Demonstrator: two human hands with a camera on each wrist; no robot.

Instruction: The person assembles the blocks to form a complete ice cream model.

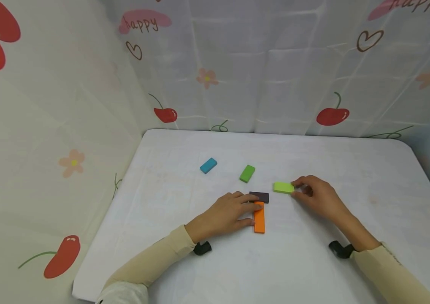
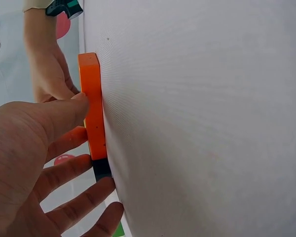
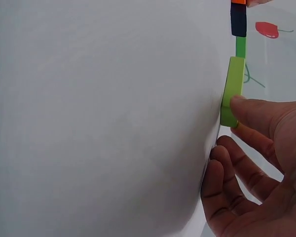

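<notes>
An orange block [image 1: 259, 223] lies lengthwise towards the person, its far end against a dark block [image 1: 263, 197] set crosswise, like a T. My left hand [image 1: 228, 213] rests over them from the left. Its thumb is at the orange block's left side, one fingertip lies on its top, and another finger reaches the dark block. These fingers are spread and fairly straight. To the right, my right hand [image 1: 319, 197] pinches the right end of a light green block [image 1: 283, 188] between thumb and index finger. The other fingers [image 3: 214, 173] curl loosely near the tabletop.
Beyond the hands, a green block [image 1: 247, 173] and a blue block [image 1: 209, 165] lie apart on the white table [image 1: 184, 147]. A curtain [image 1: 260, 76] printed with cherries and flowers stands along the table's back edge. Each wrist carries a small black device.
</notes>
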